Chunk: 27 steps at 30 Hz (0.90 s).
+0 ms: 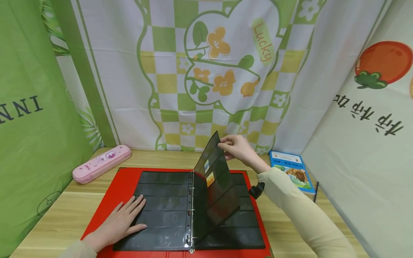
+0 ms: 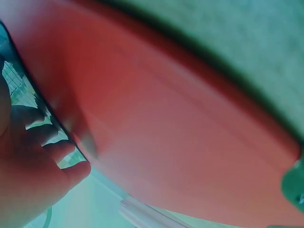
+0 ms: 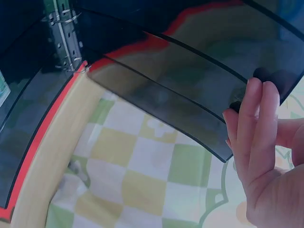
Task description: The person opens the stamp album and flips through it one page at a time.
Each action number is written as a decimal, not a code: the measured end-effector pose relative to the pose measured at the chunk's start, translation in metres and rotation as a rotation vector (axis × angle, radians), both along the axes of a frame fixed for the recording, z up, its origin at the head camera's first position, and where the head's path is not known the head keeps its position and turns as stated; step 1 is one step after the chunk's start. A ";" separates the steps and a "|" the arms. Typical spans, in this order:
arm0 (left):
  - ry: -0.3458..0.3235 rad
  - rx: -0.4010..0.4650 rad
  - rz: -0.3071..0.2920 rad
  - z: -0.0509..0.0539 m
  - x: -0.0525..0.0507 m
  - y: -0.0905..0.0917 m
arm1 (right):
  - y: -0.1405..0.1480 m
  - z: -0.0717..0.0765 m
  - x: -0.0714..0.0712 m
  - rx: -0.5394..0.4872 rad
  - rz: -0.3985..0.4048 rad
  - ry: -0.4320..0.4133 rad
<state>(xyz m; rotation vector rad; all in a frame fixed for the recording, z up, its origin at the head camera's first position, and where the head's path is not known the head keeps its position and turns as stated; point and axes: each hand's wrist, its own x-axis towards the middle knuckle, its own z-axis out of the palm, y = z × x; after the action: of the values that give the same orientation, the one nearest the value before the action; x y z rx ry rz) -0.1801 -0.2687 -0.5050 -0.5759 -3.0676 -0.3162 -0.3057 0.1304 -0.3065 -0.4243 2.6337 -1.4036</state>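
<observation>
A red ring binder point(image 1: 109, 190) lies spread on the table, holding black pocket pages. My left hand point(image 1: 117, 224) rests on the left-hand page point(image 1: 164, 218), fingers spread. In the left wrist view its fingertips touch the page by the red cover point(image 2: 156, 128). Between thumb and fingers my right hand point(image 1: 238, 147) pinches the outer edge of a see-through dark pocket page point(image 1: 222, 193), which stands raised from the metal rings point(image 1: 192, 211). Two small colourful stamp-like pieces, one mostly orange point(image 1: 210, 179), show in that page. The right wrist view also shows the lifted page point(image 3: 161, 95).
A pink pencil case point(image 1: 101, 164) lies at the back left of the wooden table point(image 1: 64, 204). At the back right are a blue picture book point(image 1: 292, 172) and a thin dark stick point(image 1: 316, 191) beside it. Printed curtains point(image 1: 206, 118) hang close behind and at both sides.
</observation>
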 end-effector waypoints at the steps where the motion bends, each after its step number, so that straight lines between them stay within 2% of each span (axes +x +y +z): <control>1: 0.002 -0.003 0.002 0.000 0.000 0.000 | -0.002 0.001 -0.001 -0.005 0.010 -0.006; 5: 0.004 -0.004 0.005 0.001 0.001 0.000 | -0.010 0.000 -0.004 -0.035 0.049 -0.035; 10: -0.001 -0.008 -0.001 0.001 0.001 -0.001 | -0.018 -0.004 -0.008 -0.101 0.033 -0.104; 14: 0.001 -0.045 -0.028 0.009 -0.002 0.003 | -0.023 -0.005 -0.009 -0.132 0.013 -0.150; 17: 0.039 -0.038 -0.052 0.025 -0.006 0.012 | -0.026 -0.005 -0.009 -0.134 0.016 -0.155; 19: 0.076 0.001 -0.054 0.040 -0.010 0.023 | -0.029 -0.005 -0.009 -0.130 0.024 -0.146; 24: 0.147 0.211 -0.038 0.086 -0.017 0.068 | -0.037 -0.003 -0.007 -0.120 0.034 -0.126; 27: 0.179 0.333 -0.087 0.115 -0.017 0.097 | -0.043 -0.003 -0.006 -0.120 0.031 -0.116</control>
<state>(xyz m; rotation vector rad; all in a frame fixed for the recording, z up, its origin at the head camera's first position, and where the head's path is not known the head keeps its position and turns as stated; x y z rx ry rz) -0.1970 -0.1714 -0.3898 -0.6764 -2.7388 -0.7167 -0.3117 0.0874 -0.3091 -0.3817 2.4508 -1.5325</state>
